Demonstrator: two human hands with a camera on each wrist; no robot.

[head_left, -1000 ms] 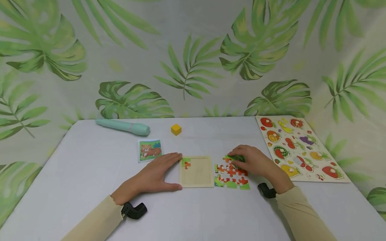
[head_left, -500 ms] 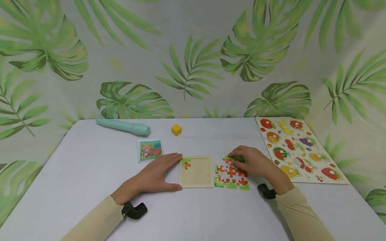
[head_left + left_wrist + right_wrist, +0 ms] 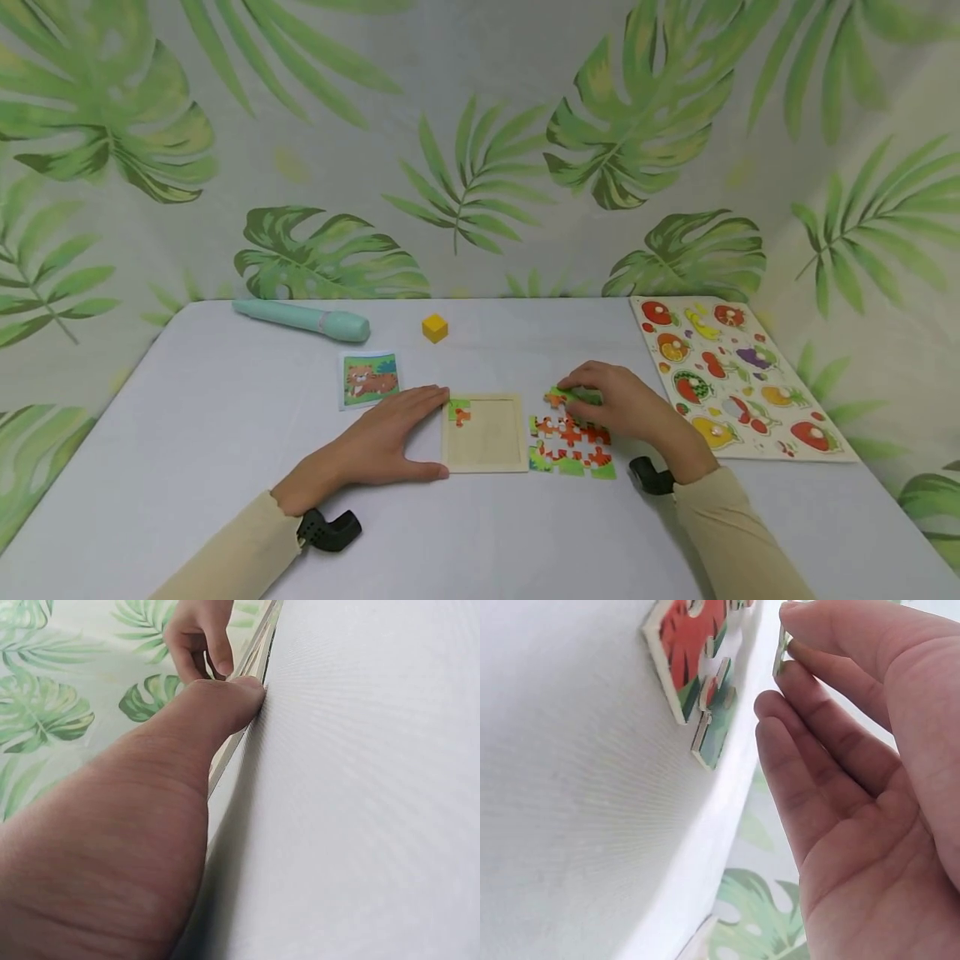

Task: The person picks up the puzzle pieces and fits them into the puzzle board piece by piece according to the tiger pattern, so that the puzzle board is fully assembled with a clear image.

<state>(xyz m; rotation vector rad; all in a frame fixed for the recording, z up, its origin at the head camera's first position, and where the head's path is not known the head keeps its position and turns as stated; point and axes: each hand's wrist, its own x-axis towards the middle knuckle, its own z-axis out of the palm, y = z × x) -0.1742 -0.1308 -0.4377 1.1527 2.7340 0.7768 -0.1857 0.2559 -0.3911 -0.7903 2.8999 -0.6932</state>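
A shallow square wooden puzzle tray (image 3: pixel 485 469) lies mid-table, with green-and-orange jigsaw pieces (image 3: pixel 459 412) in its far left corner. My left hand (image 3: pixel 382 442) rests flat at its left side, fingers and thumb spread and touching the edge near both corners. In the left wrist view the thumb (image 3: pixel 244 694) presses against the tray's edge. To the tray's right lies a group of loose tiger-pattern jigsaw pieces (image 3: pixel 572 433). Over their far end, my right hand (image 3: pixel 618 404) pinches a jigsaw piece (image 3: pixel 781 652) between thumb and fingertips, seen edge-on in the right wrist view.
A tiger picture card (image 3: pixel 371 379) lies beyond my left hand. Farther back are a teal pen-shaped object (image 3: pixel 303 320) and a yellow cube (image 3: pixel 435 327). A fruit peg puzzle board (image 3: pixel 738 383) lies at the right. A leaf-print cloth (image 3: pixel 480 150) hangs behind the table.
The head view has shifted slightly. My right fingertips have moved a little to the left over the loose pieces. My left hand stays at the tray's edge.
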